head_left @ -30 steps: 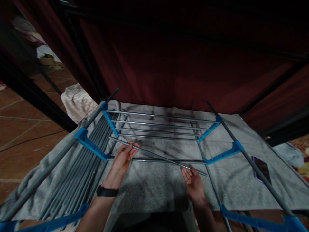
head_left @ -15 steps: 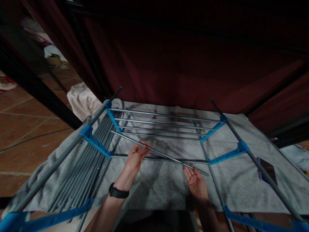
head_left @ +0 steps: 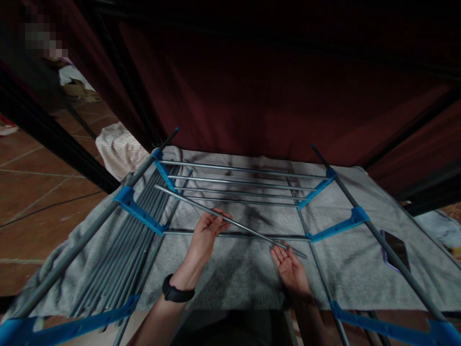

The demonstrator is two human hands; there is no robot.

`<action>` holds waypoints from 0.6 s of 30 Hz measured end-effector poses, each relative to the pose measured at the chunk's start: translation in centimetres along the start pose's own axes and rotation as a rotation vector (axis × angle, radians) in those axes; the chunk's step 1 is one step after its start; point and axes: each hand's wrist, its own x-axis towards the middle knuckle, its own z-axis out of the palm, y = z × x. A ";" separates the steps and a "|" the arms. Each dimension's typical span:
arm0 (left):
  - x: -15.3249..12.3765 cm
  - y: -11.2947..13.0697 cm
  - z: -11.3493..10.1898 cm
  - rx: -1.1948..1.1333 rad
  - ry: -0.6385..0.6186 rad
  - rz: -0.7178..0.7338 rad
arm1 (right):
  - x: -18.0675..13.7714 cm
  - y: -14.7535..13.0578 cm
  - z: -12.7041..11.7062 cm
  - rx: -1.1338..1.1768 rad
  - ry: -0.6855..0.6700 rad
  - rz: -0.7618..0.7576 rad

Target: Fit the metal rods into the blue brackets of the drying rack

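A thin grey metal rod [head_left: 248,229] slants across the middle, its left end raised higher than its right. My left hand [head_left: 206,235], a black band on its wrist, pinches the rod near its middle between thumb and fingers. Palm up, my right hand [head_left: 291,273] holds the rod near its right end, with fingers fairly straight. Around both hands stands a partly built rack of grey tubes, with blue plastic brackets [head_left: 140,211] on the left and matching ones [head_left: 338,225] on the right. Several crossbars [head_left: 237,182] span its far part, and a single crossbar [head_left: 237,235] lies behind the held rod.
Several loose rods [head_left: 122,254] lie side by side at the left on a grey cloth [head_left: 230,278]. A phone [head_left: 396,250] rests on the cloth at the right, partly behind a rack tube. Dark red curtain [head_left: 252,105] hangs behind. Tiled floor [head_left: 36,202] shows at left.
The held rod has shifted slightly left, and its left end has risen a little. Both hands keep their hold. The view has also moved slightly.
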 end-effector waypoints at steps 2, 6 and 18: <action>-0.2 0.9 0.2 0.015 -0.009 0.037 | -0.1 -0.1 0.1 0.008 0.001 -0.011; -0.3 2.8 0.3 0.039 0.004 0.106 | -0.3 -0.4 0.3 0.006 0.019 -0.022; -0.1 5.8 -0.6 0.091 0.084 0.266 | -0.4 -0.4 0.8 -0.032 0.028 -0.016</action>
